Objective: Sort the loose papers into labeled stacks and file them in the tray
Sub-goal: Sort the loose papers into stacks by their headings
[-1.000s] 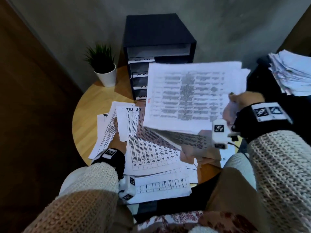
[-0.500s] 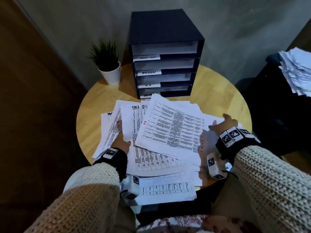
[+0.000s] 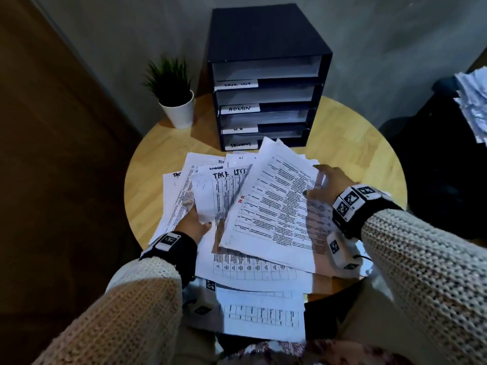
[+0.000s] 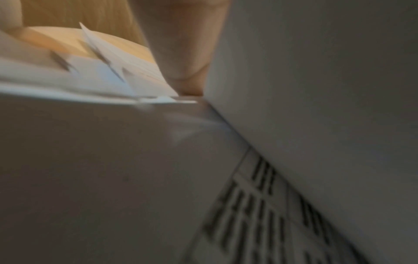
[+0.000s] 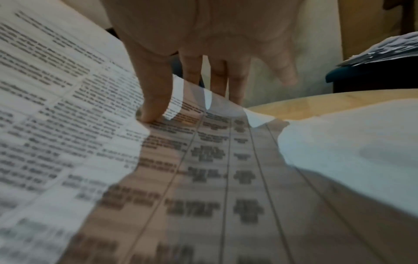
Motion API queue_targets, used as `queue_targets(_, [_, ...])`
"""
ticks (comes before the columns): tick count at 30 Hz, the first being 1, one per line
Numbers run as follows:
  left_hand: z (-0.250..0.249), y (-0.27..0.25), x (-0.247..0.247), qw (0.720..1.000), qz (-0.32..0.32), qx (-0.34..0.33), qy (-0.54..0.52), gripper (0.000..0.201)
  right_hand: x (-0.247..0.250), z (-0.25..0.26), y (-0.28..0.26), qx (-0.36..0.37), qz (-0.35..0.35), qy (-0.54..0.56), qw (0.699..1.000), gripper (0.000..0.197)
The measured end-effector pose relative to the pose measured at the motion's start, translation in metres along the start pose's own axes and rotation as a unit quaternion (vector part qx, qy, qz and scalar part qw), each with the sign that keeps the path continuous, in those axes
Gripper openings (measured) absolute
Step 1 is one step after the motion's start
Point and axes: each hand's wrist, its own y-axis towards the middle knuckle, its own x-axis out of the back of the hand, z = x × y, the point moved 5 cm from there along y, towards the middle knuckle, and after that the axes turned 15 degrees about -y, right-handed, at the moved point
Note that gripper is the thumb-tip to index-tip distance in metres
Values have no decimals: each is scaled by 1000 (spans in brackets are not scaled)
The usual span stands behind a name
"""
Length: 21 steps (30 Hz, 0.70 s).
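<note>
Round wooden table (image 3: 350, 143): loose papers (image 3: 237, 264) fanned over its near half, topmost a tilted printed sheet (image 3: 276, 206) marked "HR" in red, beside one headed "TASK LIST" (image 3: 210, 196); black four-slot file tray (image 3: 266, 75) with labelled shelves at the table's far edge, potted plant (image 3: 174, 96) to its left. Right hand (image 3: 326, 183), fingers straight and spread, thumb tip pressing the tilted sheet's right margin. Left hand (image 3: 192, 225) on the task-list sheet's left edge, thumb over it, probably pinching it, though the blurred wrist view leaves this unsure.
</note>
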Motion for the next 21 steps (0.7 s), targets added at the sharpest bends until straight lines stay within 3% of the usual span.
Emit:
queue_targets(3, [-1,5,3,1000,-12,8,-12,59,10,-4,5,-38,-13,5,999,43])
queue_targets(5, [-3,8,9,999,-42,15,-22,61,18,-14,5,-74,-27,48,996,34])
queue_targets(10, [-22,11,41,990,-137,11,-39,57,26,-42,-2,-147,-5,67,987,31])
queue_targets(14, [-46,14,76,972,-214,-27,-95,50,15,-54,-13,-184,-21,79,979,34])
queue_targets(21, [-107,-13,131,936,-263,-142,-188,39,-4,-49,-37,-189,13,95,977,36])
